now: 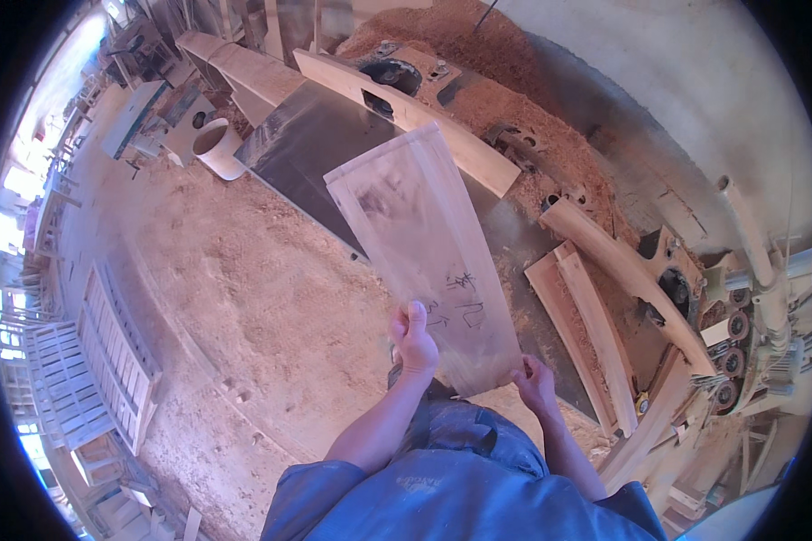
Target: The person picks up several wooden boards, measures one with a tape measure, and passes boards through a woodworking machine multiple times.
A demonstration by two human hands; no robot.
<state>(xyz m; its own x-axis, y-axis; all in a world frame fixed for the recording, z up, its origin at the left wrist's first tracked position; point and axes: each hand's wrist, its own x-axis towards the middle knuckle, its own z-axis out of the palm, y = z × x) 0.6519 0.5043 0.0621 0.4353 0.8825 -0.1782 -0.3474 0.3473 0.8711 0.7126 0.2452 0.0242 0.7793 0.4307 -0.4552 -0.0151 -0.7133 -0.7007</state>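
Note:
A wide, flat wooden board (415, 230) with dark handwritten marks and a smudge on its face is held up in front of me, slanting away toward the far left. My left hand (414, 343) grips its left edge near the close end, thumb on the upper face. At the near right corner, my right hand (536, 385) has its fingers closed on the board's edge. Behind and partly under the board lies a dark metal machine table (311, 144). The board hides part of that table.
A long wooden fence (451, 135) runs across the machine table, with sawdust (460, 41) heaped behind it. Wooden pieces (595, 334) lie to the right, beside a curved wooden rail (627, 270). A white bucket (217, 149) stands far left, slatted pallets (86, 370) nearer left.

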